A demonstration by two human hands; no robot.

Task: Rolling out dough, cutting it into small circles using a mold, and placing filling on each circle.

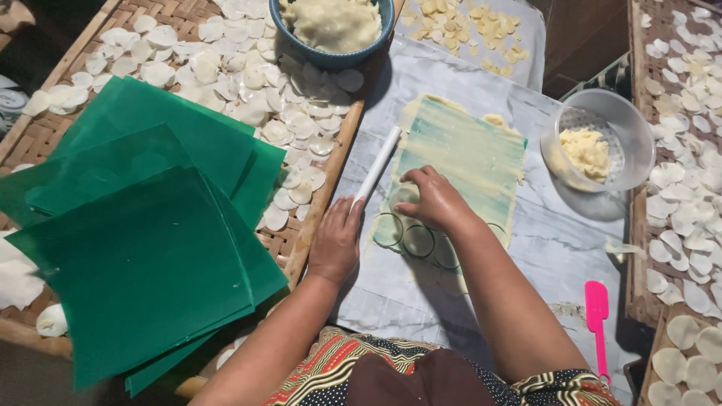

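Clearly soft: thin pale dough sheet (470, 154) on green plastic, mid grey cloth (571, 248). Your right hand (436, 199) grips a small round cutter (404, 195); left hand (336, 240) flat at sheet's near-left edge. It tears easily; lift discs by their rims.

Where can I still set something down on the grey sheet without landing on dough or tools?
Bare sheet lies between the rolled dough, the clear bowl and the pink spatula. Around the left hand, right hand and white roller it is crowded.
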